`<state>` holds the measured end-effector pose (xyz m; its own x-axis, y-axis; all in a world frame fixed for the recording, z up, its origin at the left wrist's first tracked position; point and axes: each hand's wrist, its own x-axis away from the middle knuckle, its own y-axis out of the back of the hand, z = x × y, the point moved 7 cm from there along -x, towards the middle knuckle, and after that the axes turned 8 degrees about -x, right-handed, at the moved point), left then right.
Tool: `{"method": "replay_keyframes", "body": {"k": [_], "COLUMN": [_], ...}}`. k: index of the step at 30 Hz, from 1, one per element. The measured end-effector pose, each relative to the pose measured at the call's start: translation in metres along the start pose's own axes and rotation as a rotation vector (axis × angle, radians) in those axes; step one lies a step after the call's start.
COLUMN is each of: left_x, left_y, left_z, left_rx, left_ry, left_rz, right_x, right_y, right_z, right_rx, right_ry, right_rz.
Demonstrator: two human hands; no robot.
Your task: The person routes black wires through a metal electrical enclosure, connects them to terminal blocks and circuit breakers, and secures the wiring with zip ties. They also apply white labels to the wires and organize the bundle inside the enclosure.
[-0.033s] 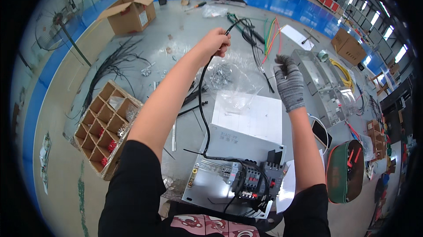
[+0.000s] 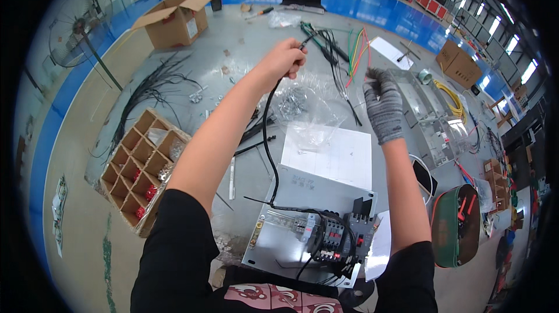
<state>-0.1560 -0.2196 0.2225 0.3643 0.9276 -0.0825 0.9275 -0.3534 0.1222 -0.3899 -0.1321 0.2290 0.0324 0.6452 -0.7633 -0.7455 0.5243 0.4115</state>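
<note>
My bare left hand [image 2: 284,61] is closed around a black cable bundle [image 2: 267,132], held above the far middle of the table. From that hand the bundle runs down to a grey metal mounting plate [image 2: 285,188] in front of me. Contactors [image 2: 333,237] with black wires sit on the plate's right half, beside a brass terminal strip [image 2: 256,234] at its left edge. My right hand [image 2: 384,112], in a grey glove with dark fingertips, hovers left of some clear plastic boxes [image 2: 410,97]. Its fingers are bent together; what they hold, if anything, is too small to make out.
A divided cardboard box [image 2: 131,170] of small parts stands at the left, near loose black cable ties [image 2: 145,92]. White paper [image 2: 332,158] and a clear bag of hardware [image 2: 294,100] lie beyond the plate. A green tool bag [image 2: 445,231] is at the right.
</note>
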Motion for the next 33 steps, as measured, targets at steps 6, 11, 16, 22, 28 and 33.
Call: {"method": "replay_keyframes", "body": {"k": [6,11,16,22,28,33], "left_x": [0.125,0.199,0.229,0.239,0.237,0.259], "left_y": [-0.018,-0.006,-0.002,0.028,-0.001,-0.005], "left_z": [-0.096,-0.103,-0.103,-0.099,-0.098,-0.054], "left_rx": [-0.137,0.03,0.104,0.288,0.178,0.013], "left_ry": [-0.218,-0.352,-0.443,-0.489,-0.551,-0.6], "left_rz": [0.022,0.007,-0.042,-0.181,-0.174,-0.269], "right_x": [-0.066,-0.05,-0.046,-0.003,-0.016,-0.018], "right_y": [0.025,-0.008,-0.023,-0.037,-0.031,-0.043], "right_z": [0.098,0.138,0.142,0.178,0.143,0.198], "right_rx": [0.0,-0.087,-0.338,-0.311,-1.061,-1.431], "right_ry": [0.187,-0.051,-0.096,-0.202,-0.447,-0.548], "right_rz": [0.043,0.308,0.293,0.459,-0.133,-0.19]}}
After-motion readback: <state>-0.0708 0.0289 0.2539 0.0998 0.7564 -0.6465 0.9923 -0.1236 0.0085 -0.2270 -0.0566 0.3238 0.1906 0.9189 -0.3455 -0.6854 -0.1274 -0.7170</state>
